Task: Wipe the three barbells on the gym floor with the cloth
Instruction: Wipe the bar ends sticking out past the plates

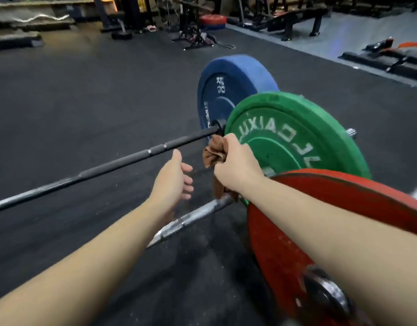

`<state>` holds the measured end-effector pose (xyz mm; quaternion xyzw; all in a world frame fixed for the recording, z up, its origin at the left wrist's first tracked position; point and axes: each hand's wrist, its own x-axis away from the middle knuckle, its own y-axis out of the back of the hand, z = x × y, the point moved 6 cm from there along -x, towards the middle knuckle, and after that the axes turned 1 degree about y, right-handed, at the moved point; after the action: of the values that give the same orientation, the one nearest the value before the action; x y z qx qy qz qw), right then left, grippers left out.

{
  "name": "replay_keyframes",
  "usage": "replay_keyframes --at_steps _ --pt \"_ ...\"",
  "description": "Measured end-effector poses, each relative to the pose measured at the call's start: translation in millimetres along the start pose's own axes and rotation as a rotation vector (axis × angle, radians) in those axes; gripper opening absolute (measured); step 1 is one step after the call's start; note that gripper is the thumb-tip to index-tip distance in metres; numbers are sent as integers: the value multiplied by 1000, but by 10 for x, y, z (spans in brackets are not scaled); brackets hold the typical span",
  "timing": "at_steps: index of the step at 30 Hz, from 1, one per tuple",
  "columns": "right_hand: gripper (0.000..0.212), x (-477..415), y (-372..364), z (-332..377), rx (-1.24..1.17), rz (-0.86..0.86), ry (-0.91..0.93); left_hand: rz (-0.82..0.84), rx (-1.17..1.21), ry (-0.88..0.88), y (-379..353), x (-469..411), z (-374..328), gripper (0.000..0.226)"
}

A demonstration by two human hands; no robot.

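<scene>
Two hands reach forward. Our right hand (235,161) grips the bunched brown cloth (213,154) at the near edge of the green plate (296,137), just below the collar of the black bar (108,167). Our left hand (174,177) hangs empty beside it, fingers relaxed. We note a silver bar (191,220) under the right wrist, a blue plate (226,90) behind, and a red plate (320,220) nearest. Dark rubber floor (85,102) throughout; benches (292,22) line the far side.
</scene>
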<state>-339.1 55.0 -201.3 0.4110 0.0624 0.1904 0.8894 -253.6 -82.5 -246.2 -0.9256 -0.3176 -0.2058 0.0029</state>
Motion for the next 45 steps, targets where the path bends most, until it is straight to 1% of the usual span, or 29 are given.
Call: replay_keyframes --at_steps 3,5,6,8,10,13,16,21,23,25,26,29,31,33,35,38,40,45 --pt "37 -253 -432 -380 -61 28 -137 -38 43 118 -169 -482 513 60" --pt "35 -229 -639 -581 -73 41 -223 -33 25 159 -251 -511 768 64" --pt "35 -205 -694 -618 -81 30 -238 -26 38 155 -280 -494 799 65" --pt "37 -152 -728 -616 -135 14 -232 -70 127 150 -252 -455 769 61" --pt "40 -80 -667 -596 -258 22 -228 -134 188 161 -126 -343 655 57" --pt "38 219 -283 -494 -440 53 -306 -215 158 175 164 66 345 51" --pt "30 724 297 -178 -505 134 -392 -167 141 245 311 632 -234 51" --pt "35 1342 1549 852 -475 233 -432 47 12 416 282 1656 -1644 48" --pt "36 1386 2133 1358 -464 224 -420 148 -67 374 319 2005 -2389 45" --pt "35 1485 2744 1885 -481 197 -427 204 -189 310 480 2394 -3129 41" --pt "32 1490 3061 2169 -481 172 -404 217 -195 268 567 2541 -3501 40" --pt "27 1650 3915 2854 -512 98 -398 187 -147 248 899 2979 -4344 37" --pt "33 1807 4367 3165 -542 24 -406 193 -144 212 1067 3251 -4760 37" --pt "39 2039 4646 3294 -574 -13 -436 213 -165 196 1179 3470 -5001 38" --pt "35 2262 4860 3374 -595 -25 -447 227 -177 183 1213 3640 -5184 38" --pt "31 2484 5109 3338 -614 -55 -451 193 -184 158 1119 3837 -5393 39" --pt "28 2568 5278 3216 -643 -83 -465 177 -183 134 962 3973 -5530 38" --pt "29 2676 5886 2727 -719 -74 -460 157 -183 34 322 4240 -5789 37"
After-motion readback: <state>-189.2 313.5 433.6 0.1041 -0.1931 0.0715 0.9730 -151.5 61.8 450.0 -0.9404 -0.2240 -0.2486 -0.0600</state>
